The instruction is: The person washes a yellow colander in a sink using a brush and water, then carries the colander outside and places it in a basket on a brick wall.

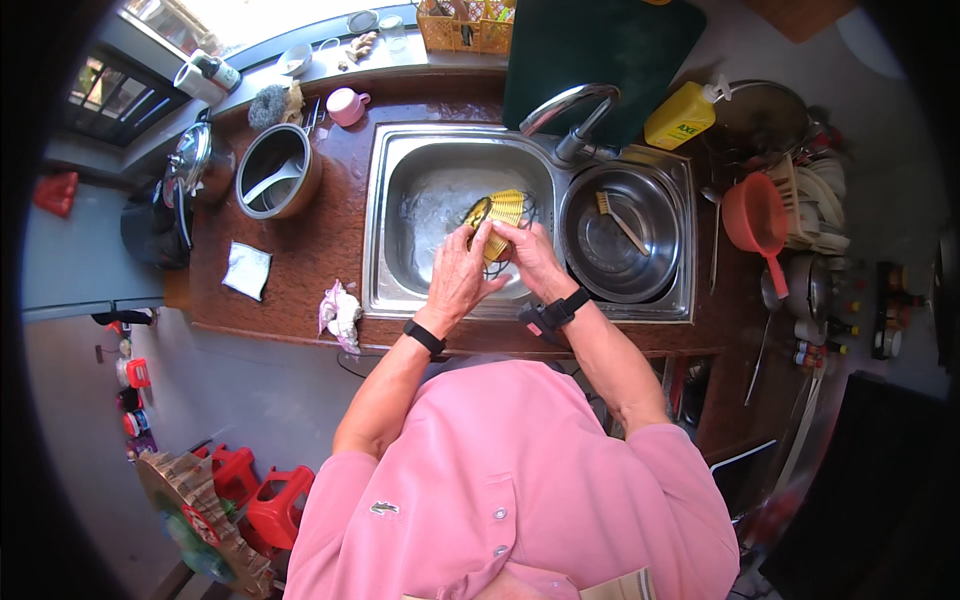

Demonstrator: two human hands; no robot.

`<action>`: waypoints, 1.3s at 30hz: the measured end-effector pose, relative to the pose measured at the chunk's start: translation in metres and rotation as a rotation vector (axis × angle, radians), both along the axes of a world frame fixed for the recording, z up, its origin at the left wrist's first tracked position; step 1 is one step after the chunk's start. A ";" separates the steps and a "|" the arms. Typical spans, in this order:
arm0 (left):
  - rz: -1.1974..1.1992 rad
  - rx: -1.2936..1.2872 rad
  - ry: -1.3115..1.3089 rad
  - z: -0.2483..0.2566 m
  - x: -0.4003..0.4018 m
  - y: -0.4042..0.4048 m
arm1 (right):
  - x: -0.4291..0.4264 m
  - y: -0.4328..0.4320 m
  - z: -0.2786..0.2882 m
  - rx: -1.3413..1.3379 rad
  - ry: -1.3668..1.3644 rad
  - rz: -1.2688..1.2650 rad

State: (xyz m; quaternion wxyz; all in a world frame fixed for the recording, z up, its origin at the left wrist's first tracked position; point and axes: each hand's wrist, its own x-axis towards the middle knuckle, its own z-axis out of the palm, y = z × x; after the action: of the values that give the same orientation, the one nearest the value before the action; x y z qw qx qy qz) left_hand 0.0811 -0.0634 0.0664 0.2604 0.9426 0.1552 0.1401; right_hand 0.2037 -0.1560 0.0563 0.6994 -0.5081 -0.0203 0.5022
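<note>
A small yellow woven basket (507,205) with dark wire-like loops is held over the left bowl of a stainless steel sink (420,225). My right hand (536,259) grips its right side, thumb across the weave. On the near left side, the fingers of my left hand (459,264) press against it, partly covering it. Its underside is hidden from view. Above and to the right arches the chrome faucet (574,101). In the right bowl sits a round metal basin (600,266), with a wooden-handled brush (624,223) lying inside.
Left of the sink stand a pot (306,187) with a white spoon (274,184), a folded white cloth (247,271) and a crumpled rag (341,315). A pink cup (346,107) is behind. Rightward are a yellow detergent bottle (681,116) and a coral dipper (754,214).
</note>
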 end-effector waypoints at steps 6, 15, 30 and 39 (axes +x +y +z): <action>0.011 -0.243 -0.087 0.002 -0.018 0.008 | 0.040 -0.065 -0.010 -0.030 -0.153 -0.014; 0.198 -0.316 -0.070 -0.055 -0.054 0.017 | 0.067 -0.092 -0.032 -0.403 -0.590 -0.146; 0.124 -0.458 -0.104 -0.065 -0.063 0.013 | 0.065 -0.082 -0.022 -0.414 -0.411 -0.108; 0.193 -0.994 0.061 -0.049 -0.035 0.021 | 0.055 -0.070 -0.008 -0.023 -0.141 -0.021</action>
State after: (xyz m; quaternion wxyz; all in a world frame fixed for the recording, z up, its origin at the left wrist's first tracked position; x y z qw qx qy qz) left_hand 0.0461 -0.0428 0.0169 0.6587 0.6898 0.2972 0.0451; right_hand 0.2582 -0.2255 0.0481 0.6955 -0.5505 -0.0584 0.4580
